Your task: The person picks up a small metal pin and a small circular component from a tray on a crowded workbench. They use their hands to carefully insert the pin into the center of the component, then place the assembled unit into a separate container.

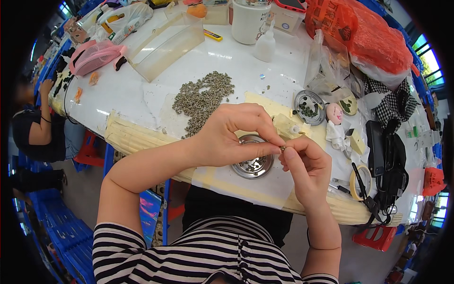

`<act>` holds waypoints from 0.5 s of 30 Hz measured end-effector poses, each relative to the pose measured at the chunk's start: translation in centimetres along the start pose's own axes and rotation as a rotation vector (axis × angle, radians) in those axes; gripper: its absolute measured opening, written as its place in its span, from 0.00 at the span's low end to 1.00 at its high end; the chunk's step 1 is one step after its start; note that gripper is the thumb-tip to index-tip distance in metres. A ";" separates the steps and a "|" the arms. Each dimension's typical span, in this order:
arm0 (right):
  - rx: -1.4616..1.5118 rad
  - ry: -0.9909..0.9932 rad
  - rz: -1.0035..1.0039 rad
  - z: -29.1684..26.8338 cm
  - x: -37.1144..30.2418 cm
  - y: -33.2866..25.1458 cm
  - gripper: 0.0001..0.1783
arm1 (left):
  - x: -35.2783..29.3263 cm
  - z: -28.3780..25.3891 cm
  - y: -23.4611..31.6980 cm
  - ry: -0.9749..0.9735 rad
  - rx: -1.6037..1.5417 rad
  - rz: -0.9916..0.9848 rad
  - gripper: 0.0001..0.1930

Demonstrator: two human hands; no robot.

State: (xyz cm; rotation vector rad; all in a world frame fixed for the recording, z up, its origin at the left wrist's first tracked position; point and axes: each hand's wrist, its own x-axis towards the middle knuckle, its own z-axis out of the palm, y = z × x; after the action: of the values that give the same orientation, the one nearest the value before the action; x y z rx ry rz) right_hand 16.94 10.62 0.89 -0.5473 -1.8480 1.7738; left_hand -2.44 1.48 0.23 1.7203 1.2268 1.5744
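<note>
My left hand [236, 135] and my right hand [308, 165] meet over the table, thumb and forefinger of each closed in a pinch. Between the fingertips sits a tiny greyish-gold piece [283, 148], too small to name. Under my hands lies a round metal dish [253, 175] with several small dark pieces in it, partly covered by my left hand. Beyond my left wrist spreads a loose heap of small grey-green pieces [201, 97]. A second metal dish [309, 107], holding dark green bits, stands beyond my right hand.
A white squeeze bottle [265, 46] and white canister [248, 23] stand at the back. A clear plastic tray [163, 49] and pink mesh pouch [97, 57] are left, red plastic bags [359, 35] far right. Tape [360, 182] and a black bag [395, 175] lie right. Another person [40, 128] sits left.
</note>
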 end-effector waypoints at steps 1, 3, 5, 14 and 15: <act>-0.011 0.007 0.007 0.0 0.0 0.0 0.04 | 0.0 0.0 0.0 0.002 0.006 0.003 0.09; -0.034 0.020 0.023 0.1 0.1 -0.1 0.04 | 0.0 0.0 0.0 0.012 0.020 0.012 0.09; -0.056 0.021 0.020 0.1 0.1 0.1 0.04 | 0.0 0.0 0.0 0.018 0.045 0.026 0.09; -0.088 0.086 -0.087 0.4 0.1 -0.1 0.06 | 0.1 -0.3 -0.1 0.067 0.233 0.099 0.09; -0.094 0.089 -0.097 0.3 0.0 -0.1 0.06 | 0.1 -0.3 -0.2 0.071 0.252 0.108 0.09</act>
State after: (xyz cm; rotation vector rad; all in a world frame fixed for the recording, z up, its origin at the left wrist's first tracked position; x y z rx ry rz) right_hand 16.71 10.39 1.03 -0.5538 -1.8710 1.5813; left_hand -2.78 1.55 0.18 1.9300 1.4411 1.6117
